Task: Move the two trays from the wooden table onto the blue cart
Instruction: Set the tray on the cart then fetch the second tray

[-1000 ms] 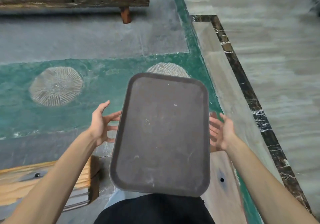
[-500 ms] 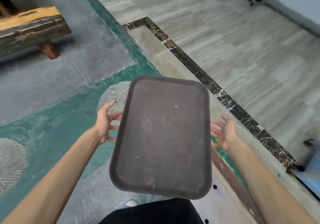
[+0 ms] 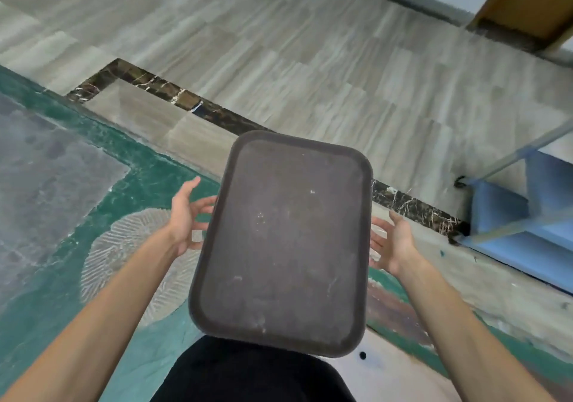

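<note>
A dark brown rectangular tray (image 3: 285, 240) with rounded corners is held level in front of my body, long side pointing away from me. My left hand (image 3: 186, 218) supports its left edge with fingers under the rim. My right hand (image 3: 393, 240) supports the right edge the same way, fingertips hidden beneath the tray. The blue cart (image 3: 527, 224) with its metal frame stands at the right edge of the view, on the floor to the right of the tray. A second tray and the wooden table are out of view.
The floor is pale wood-look tile (image 3: 310, 60) with a dark marble border strip (image 3: 186, 100) and a green patterned inlay (image 3: 93, 190) on the left. A wooden panel (image 3: 524, 1) leans at the top right by the wall.
The view has swung to the right: the wooden bench has left the frame and the blue cart has come further into view. The tray stays between both hands.
</note>
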A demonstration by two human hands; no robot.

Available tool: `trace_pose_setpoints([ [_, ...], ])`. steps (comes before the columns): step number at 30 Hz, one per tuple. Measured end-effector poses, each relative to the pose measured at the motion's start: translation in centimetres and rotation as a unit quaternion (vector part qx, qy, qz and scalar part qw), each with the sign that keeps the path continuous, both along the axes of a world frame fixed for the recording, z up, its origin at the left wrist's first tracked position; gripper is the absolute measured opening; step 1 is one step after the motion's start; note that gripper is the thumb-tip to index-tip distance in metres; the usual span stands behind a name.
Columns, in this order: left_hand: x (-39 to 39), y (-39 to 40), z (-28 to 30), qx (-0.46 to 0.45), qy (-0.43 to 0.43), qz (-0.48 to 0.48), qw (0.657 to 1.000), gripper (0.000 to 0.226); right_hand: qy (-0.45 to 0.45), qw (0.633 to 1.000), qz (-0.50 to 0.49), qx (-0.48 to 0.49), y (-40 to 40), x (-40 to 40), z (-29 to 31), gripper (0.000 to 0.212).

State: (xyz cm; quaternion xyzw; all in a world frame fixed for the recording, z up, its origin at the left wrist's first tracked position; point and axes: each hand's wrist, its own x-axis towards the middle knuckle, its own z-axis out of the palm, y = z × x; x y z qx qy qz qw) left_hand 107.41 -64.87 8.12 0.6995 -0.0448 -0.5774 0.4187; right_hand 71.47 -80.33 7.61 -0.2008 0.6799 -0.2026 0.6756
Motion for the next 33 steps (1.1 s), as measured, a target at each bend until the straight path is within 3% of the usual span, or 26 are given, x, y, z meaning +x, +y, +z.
trace_pose_setpoints([
  [14,-5.8,-31.5,-0.8,0.016,0.017,-0.228,0.973,0.081,0.004,0.974,-0.228,0.011,-14.1,-9.2,-0.9,0.046],
  [20,-10.5,-43.1,-0.2,0.045,0.022,-0.329,0.943,0.081,-0.01,0.948,-0.319,0.011,-17.8,-14.0,-0.9,0.051],
  [25,-18.3,-50.8,0.5,0.055,0.032,-0.422,0.904,0.081,-0.03,0.908,-0.418,0.005,-17.2,-20.2,-0.1,0.052],
  [33,-38.2,-57.3,-0.4,0.064,0.04,-0.533,0.843,0.08,-0.031,0.843,-0.536,0.012,-14.6,-34.3,-1.8,0.047],
])
